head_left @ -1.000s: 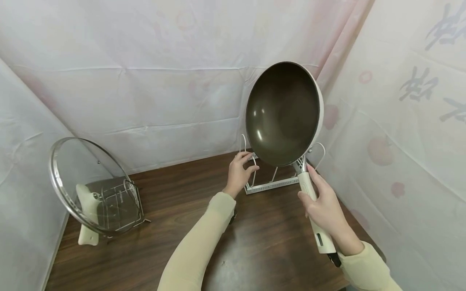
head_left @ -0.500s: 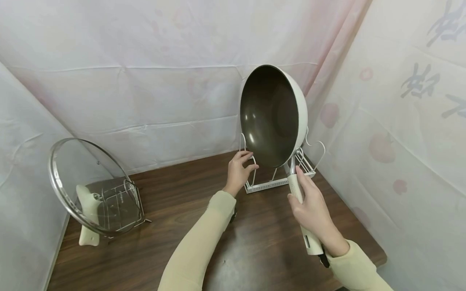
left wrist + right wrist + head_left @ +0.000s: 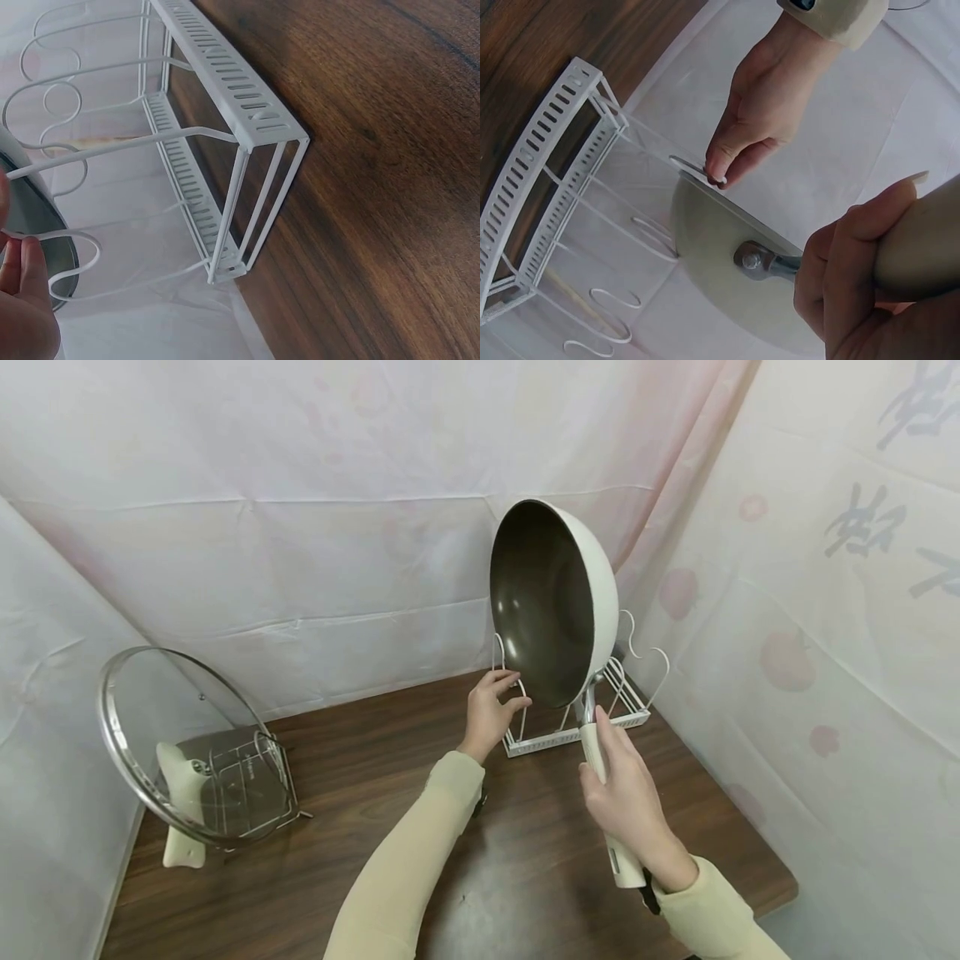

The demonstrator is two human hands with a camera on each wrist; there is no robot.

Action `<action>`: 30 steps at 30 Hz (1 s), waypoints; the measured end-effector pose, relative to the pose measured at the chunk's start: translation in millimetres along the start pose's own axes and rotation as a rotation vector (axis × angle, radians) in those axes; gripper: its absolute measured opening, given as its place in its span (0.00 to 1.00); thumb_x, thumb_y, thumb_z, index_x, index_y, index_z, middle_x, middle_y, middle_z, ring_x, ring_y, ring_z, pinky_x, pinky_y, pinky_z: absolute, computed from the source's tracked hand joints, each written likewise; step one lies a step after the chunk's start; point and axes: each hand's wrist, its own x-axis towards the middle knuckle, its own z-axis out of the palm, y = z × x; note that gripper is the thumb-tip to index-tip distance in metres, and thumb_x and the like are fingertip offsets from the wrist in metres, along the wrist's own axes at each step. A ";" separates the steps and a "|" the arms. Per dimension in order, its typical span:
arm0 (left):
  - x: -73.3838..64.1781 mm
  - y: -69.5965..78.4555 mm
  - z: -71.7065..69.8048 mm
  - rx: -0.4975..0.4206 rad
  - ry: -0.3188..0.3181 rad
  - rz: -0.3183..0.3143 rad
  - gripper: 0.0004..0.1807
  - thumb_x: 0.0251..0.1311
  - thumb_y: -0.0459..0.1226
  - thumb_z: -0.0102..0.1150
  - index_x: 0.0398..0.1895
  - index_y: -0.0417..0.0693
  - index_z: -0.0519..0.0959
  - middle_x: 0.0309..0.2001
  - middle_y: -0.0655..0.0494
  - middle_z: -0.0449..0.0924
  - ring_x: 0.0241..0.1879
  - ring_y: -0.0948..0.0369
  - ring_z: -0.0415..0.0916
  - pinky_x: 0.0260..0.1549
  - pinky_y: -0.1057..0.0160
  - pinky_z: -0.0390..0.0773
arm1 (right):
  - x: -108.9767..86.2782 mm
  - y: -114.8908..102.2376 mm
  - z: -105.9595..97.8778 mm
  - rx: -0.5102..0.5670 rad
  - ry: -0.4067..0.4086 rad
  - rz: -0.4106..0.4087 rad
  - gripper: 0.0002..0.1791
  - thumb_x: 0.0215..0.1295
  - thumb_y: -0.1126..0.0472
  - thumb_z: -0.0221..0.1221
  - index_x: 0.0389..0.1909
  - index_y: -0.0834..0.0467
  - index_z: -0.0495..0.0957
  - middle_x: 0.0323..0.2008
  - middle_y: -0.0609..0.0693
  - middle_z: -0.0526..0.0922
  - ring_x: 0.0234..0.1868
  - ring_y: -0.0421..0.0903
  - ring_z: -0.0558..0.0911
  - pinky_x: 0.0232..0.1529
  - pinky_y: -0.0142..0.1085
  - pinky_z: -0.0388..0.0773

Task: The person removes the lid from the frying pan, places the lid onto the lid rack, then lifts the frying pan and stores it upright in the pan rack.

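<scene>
My right hand (image 3: 630, 797) grips the cream handle (image 3: 622, 862) of a wok (image 3: 540, 602) with a dark inside and a white outside. The wok is tilted on its side, its opening facing left, over a white wire pan rack (image 3: 547, 742) on the table. With thumb and fingers, my left hand (image 3: 489, 714) pinches the rack's left end wire, right by the wok's rim. The right wrist view shows that pinch at the top of the wire loop (image 3: 682, 160). In the left wrist view, the wok is mostly cut off at the edge.
A glass lid (image 3: 120, 739) with a steel rim and cream handle leans in a small wire stand (image 3: 288, 810) at the left. Dark wood-grain table (image 3: 360, 793) lies beneath everything. Pale printed curtains (image 3: 337, 552) close off the back and both sides.
My right hand has moved left with the wok, bringing it lower between the rack's wires and turning its opening further left, so more white outside shows. My left hand stays at the rack.
</scene>
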 end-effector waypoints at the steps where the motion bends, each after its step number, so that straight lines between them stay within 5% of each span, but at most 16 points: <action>1: 0.2 -0.5 0.0 -0.002 -0.001 -0.001 0.26 0.55 0.36 0.77 0.59 0.41 0.84 0.60 0.50 0.83 0.65 0.51 0.78 0.66 0.55 0.79 | -0.4 -0.1 1.6 -0.002 0.003 -0.002 0.45 0.60 0.74 0.61 0.80 0.63 0.57 0.62 0.62 0.78 0.49 0.57 0.78 0.51 0.52 0.78; 14: 1.4 -1.2 -0.6 0.009 0.022 0.009 0.25 0.54 0.35 0.77 0.57 0.40 0.85 0.58 0.49 0.84 0.61 0.52 0.81 0.62 0.56 0.81 | -6.0 -2.7 21.5 -0.039 0.036 -0.033 0.45 0.59 0.74 0.62 0.79 0.66 0.58 0.60 0.64 0.78 0.43 0.57 0.79 0.44 0.52 0.80; 23: 1.0 -3.4 -1.2 0.022 0.038 0.069 0.24 0.55 0.35 0.77 0.56 0.38 0.85 0.58 0.48 0.84 0.60 0.51 0.82 0.61 0.56 0.82 | -15.3 -7.1 33.2 -0.077 0.041 -0.045 0.45 0.58 0.74 0.63 0.78 0.66 0.59 0.48 0.61 0.78 0.28 0.50 0.74 0.28 0.41 0.75; 30: 1.9 -2.6 -0.3 0.030 0.043 0.084 0.24 0.55 0.35 0.77 0.56 0.37 0.85 0.58 0.47 0.84 0.58 0.51 0.84 0.61 0.56 0.83 | -19.8 -11.2 34.2 -0.099 0.039 -0.046 0.45 0.56 0.75 0.64 0.77 0.65 0.61 0.45 0.61 0.78 0.24 0.48 0.72 0.25 0.41 0.74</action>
